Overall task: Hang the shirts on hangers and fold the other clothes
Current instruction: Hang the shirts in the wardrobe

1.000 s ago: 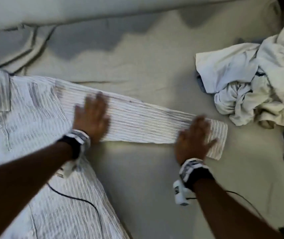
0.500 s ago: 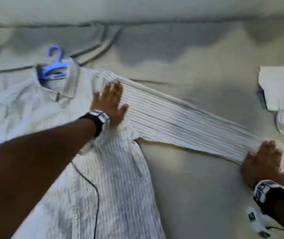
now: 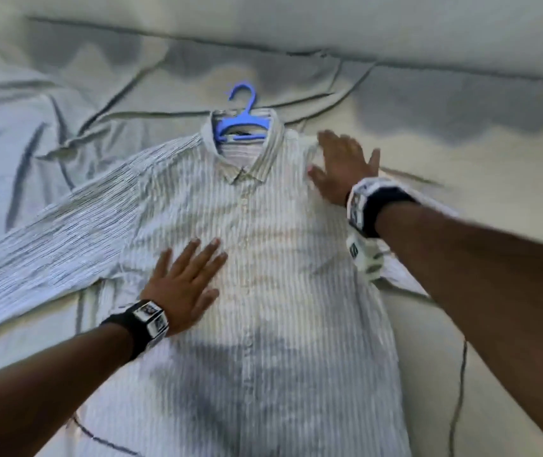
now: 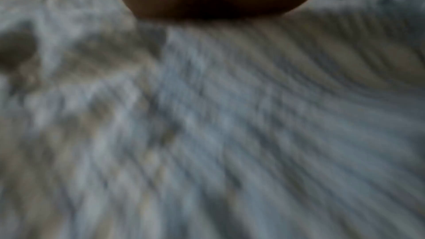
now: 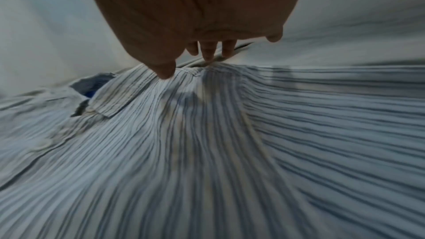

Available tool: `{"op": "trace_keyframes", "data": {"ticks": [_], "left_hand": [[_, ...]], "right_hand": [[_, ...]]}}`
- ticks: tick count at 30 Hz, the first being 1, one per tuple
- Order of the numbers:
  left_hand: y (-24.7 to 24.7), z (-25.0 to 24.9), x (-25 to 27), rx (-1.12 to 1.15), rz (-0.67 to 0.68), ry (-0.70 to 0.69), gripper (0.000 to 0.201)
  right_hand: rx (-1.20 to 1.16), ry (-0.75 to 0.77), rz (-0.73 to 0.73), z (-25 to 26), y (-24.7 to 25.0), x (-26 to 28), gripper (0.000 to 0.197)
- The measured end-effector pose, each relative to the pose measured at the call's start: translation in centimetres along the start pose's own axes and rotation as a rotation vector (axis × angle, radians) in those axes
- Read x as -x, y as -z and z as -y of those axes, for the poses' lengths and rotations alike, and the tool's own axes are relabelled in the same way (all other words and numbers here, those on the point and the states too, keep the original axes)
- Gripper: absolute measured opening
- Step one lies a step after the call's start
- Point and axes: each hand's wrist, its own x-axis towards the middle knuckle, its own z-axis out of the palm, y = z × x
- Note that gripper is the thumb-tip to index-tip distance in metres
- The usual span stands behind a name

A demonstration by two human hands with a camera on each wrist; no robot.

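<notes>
A white striped shirt point(image 3: 263, 258) lies flat and buttoned on the bed, with a blue hanger point(image 3: 242, 125) inside its collar and the hook sticking out above. My left hand point(image 3: 187, 282) rests flat on the shirt's chest with fingers spread. Up at the shirt's right shoulder my right hand point(image 3: 342, 166) lies flat as well. The right wrist view has my fingertips point(image 5: 208, 54) touching the striped shirt point(image 5: 207, 143) near the collar. The left wrist view is blurred and gives only striped cloth point(image 4: 207, 124) under the hand.
The pale bed sheet point(image 3: 461, 143) is wrinkled around the shirt. The shirt's left sleeve point(image 3: 49, 245) stretches out toward the left edge. A thin dark cable point(image 3: 459, 390) runs along the sheet under my right forearm.
The view has swung left, so the whole shirt is centred. My right hand left the sleeve's cuff for the shirt's right shoulder. My left hand slid down onto the chest.
</notes>
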Motion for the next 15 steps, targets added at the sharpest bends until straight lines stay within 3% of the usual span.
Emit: {"op": "trace_keyframes", "data": {"ticks": [2, 4, 7, 10, 12, 15], "left_hand": [[-1.8, 0.9, 2.1, 0.018, 0.019, 0.027, 0.071], [-2.9, 1.0, 2.5, 0.036, 0.049, 0.077, 0.07], [-2.1, 1.3, 2.6, 0.078, 0.108, 0.076, 0.072], [3.7, 1.9, 1.9, 0.132, 0.224, 0.063, 0.074], [8.8, 2.3, 2.7, 0.189, 0.163, 0.143, 0.073], [16.5, 2.9, 5.8, 0.319, -0.056, 0.308, 0.073]], "right_hand": [[0.122, -0.065, 0.041, 1.7, -0.1, -2.2, 0.077], [0.272, -0.101, 0.085, 3.2, 0.3, -2.6, 0.064], [0.383, 0.028, 0.059, 6.0, 2.6, -0.3, 0.046], [0.21, 0.109, 0.018, 8.3, 6.3, 4.7, 0.035], [0.078, 0.158, 0.007, 10.1, 9.9, 9.0, 0.037], [0.017, 0.227, -0.022, 12.3, 15.7, 15.5, 0.04]]}}
